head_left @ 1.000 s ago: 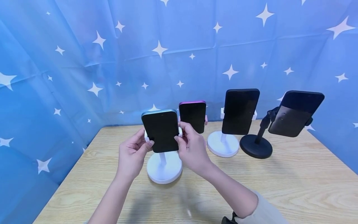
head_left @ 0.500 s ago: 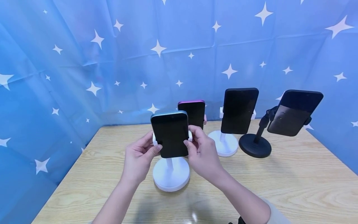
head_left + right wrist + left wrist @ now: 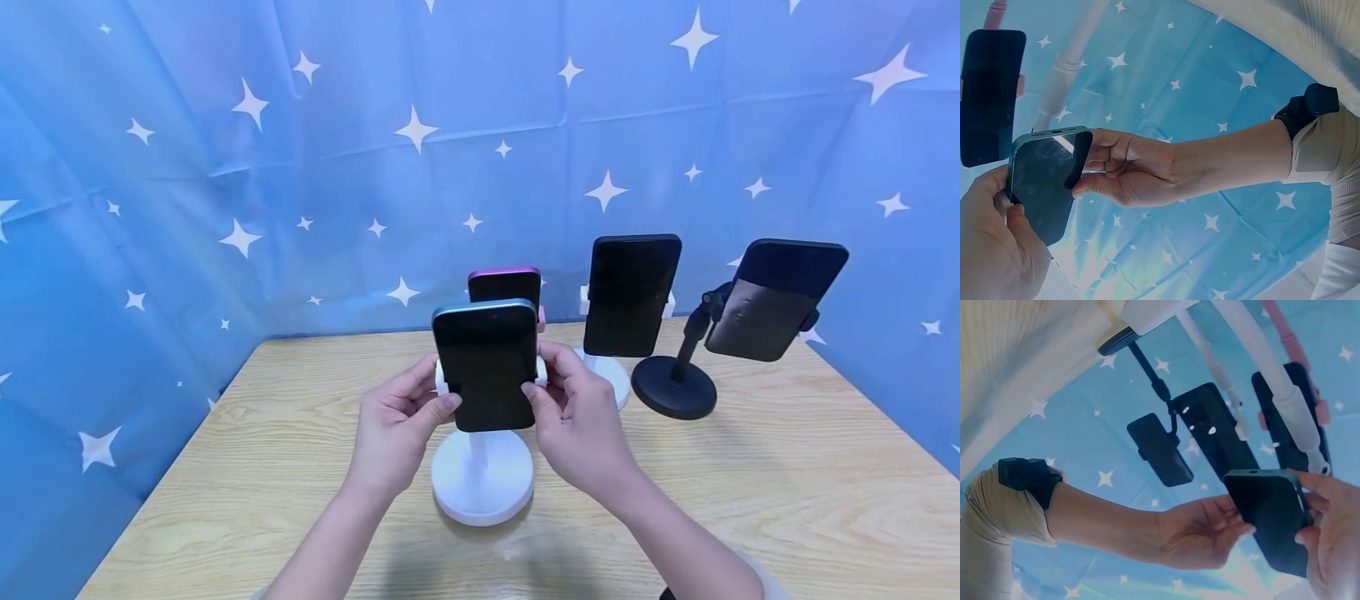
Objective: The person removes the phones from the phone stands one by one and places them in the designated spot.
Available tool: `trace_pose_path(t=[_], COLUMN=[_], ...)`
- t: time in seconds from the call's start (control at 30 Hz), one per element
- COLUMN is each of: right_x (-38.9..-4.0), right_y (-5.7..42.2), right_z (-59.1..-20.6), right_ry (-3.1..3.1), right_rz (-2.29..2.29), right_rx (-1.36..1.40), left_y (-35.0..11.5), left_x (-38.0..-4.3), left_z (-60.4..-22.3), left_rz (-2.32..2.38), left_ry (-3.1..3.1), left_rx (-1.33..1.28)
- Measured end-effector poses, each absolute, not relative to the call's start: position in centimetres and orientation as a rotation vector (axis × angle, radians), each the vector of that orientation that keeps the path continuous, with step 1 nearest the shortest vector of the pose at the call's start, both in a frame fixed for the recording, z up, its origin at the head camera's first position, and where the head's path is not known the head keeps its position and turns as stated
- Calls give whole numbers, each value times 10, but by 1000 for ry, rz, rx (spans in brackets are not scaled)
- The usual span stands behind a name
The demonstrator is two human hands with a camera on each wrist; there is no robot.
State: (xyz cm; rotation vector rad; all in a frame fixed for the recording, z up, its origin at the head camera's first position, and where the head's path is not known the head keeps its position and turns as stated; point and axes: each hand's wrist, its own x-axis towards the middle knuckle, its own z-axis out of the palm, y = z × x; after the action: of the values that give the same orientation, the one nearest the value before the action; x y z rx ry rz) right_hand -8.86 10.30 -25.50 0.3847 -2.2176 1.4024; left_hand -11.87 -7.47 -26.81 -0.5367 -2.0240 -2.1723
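Observation:
A phone with a teal edge and dark screen (image 3: 489,358) sits upright in the clamp of a white phone stand (image 3: 482,483), whose round base is near the table's middle. My left hand (image 3: 393,429) pinches the clamp's left side, its thumb by the phone's lower edge. On the opposite side my right hand (image 3: 588,421) pinches the white clamp, thumb at the phone's right edge. In the left wrist view the teal-edged phone (image 3: 1269,519) shows between both hands. The right wrist view also shows this phone (image 3: 1047,187); the fingers behind the clamp are partly hidden.
Behind stands a pink-edged phone (image 3: 504,285) in a pink holder, partly covered. To the right are a black phone (image 3: 632,296) on a white stand and another phone (image 3: 777,300) on a black stand (image 3: 675,387). A blue star-patterned cloth (image 3: 337,167) hangs behind the wooden table (image 3: 225,492).
Both hands have brought the white phone stand with its teal-edged phone to the right and nearer to me. It now covers more of the pink-edged phone. The view has turned slightly right.

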Motion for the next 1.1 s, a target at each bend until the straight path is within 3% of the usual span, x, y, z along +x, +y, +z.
trace_pose_path(t=[1.1], right_x=[-66], right_y=[161], right_z=[-261], right_ry=[-2220], right_rz=[1325], right_rx=[282], left_y=[-21], left_x=[-119], left_z=[-277], left_rz=[-2336], left_ry=[-2039], left_rx=[-726])
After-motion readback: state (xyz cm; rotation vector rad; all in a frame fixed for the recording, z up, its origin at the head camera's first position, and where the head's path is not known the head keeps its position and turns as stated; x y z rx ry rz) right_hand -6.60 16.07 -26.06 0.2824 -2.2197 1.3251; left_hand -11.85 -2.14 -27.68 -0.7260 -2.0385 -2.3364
